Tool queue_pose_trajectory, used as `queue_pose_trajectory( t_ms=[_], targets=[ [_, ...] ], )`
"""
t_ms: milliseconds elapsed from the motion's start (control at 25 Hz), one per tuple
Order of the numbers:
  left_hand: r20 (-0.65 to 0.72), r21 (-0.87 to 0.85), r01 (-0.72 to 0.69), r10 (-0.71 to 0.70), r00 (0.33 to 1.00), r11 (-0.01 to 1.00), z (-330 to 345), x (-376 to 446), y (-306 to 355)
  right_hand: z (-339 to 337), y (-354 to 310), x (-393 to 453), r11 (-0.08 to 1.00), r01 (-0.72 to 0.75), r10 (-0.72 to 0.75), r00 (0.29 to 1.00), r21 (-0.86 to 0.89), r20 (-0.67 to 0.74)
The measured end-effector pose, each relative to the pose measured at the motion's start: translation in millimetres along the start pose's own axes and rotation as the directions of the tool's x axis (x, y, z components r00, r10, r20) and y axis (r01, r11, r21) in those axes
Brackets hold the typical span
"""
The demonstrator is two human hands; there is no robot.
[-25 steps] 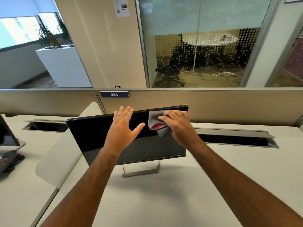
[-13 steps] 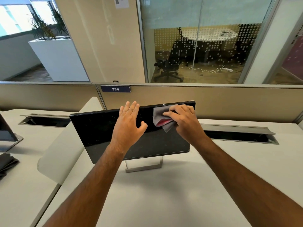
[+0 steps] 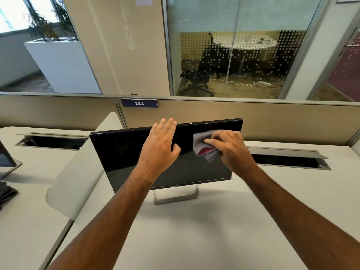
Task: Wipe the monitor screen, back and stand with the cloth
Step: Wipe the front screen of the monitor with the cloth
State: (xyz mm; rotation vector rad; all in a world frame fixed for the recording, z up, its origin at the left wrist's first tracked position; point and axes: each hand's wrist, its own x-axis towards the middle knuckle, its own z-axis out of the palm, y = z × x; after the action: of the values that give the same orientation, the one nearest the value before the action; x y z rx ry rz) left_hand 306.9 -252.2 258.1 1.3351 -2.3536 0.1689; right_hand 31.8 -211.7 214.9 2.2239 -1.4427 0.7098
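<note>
A black monitor (image 3: 124,154) stands on a silver stand (image 3: 175,197) on the white desk, its dark screen facing me. My left hand (image 3: 159,147) lies flat against the upper middle of the screen, fingers straight and reaching the top edge. My right hand (image 3: 229,149) grips a grey cloth with a red inner side (image 3: 200,145) and presses it on the upper right of the screen. The monitor's back is hidden.
A white desk (image 3: 194,240) spreads in front of me, with a curved white divider (image 3: 78,172) at left. Open cable trays (image 3: 288,160) run behind the monitor, before a beige partition (image 3: 272,121). Another monitor's edge (image 3: 5,158) and a dark cloth (image 3: 5,193) sit far left.
My right hand has slid the cloth rightward along the upper screen toward the right edge. My left hand stays flat on the screen, its fingers now closer together.
</note>
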Motion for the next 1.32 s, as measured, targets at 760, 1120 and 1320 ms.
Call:
queue_pose_trajectory(
  t_ms=[760,1120,1320],
  targets=[
    [-0.146,0.02,0.076,-0.072,0.987,0.997,-15,-47,-93,23,-33,29,0.997,0.016,-0.012,0.998,0.074,-0.059],
    [-0.155,-0.03,0.095,-0.098,0.983,0.995,-13,-49,-101,35,-70,55,0.987,0.144,-0.146,0.989,0.072,0.034],
    [-0.173,-0.034,0.097,-0.101,0.98,0.995,-13,-51,-98,35,-55,39,0.986,0.168,-0.169,0.983,0.023,0.075]
  ],
)
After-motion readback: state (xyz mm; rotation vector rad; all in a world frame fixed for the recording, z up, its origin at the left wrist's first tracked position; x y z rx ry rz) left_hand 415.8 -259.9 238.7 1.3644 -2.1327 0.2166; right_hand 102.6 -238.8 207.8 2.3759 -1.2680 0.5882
